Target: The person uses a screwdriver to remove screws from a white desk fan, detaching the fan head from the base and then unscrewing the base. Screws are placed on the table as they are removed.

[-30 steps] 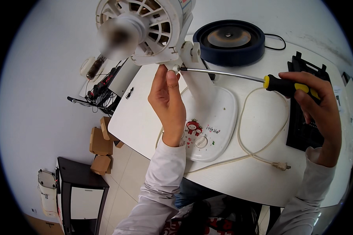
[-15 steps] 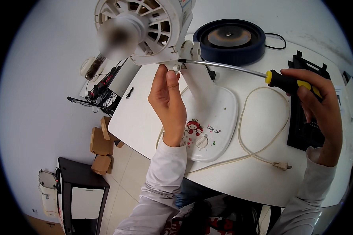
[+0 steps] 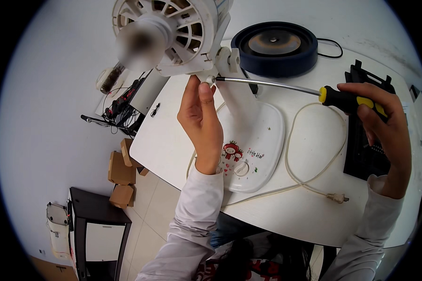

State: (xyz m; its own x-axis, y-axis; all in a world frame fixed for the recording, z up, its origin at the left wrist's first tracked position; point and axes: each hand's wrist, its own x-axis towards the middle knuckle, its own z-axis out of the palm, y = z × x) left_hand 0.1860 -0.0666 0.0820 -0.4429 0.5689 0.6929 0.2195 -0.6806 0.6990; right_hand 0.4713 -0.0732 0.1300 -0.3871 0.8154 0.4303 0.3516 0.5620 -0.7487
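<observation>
An electric fan without its blades or front grille stands before me, its white motor housing at the top, over a white base with a printed cartoon and a knob. My left hand is closed on the white neck joint just under the housing, thumb and fingers pinching it. A long screwdriver with a black and yellow handle lies in the grip of my right hand. It is held nearly level, and its tip meets the side of the joint, where a screw seems to sit.
Behind the fan is a dark blue round device with a metal disc. A black tool case lies under my right hand. The pale power cord loops across the white table, ending in a plug. Cardboard boxes stand on the floor at left.
The screwdriver tip has moved slightly down and lies against the joint's side instead of just above it. My left hand has hardly moved.
</observation>
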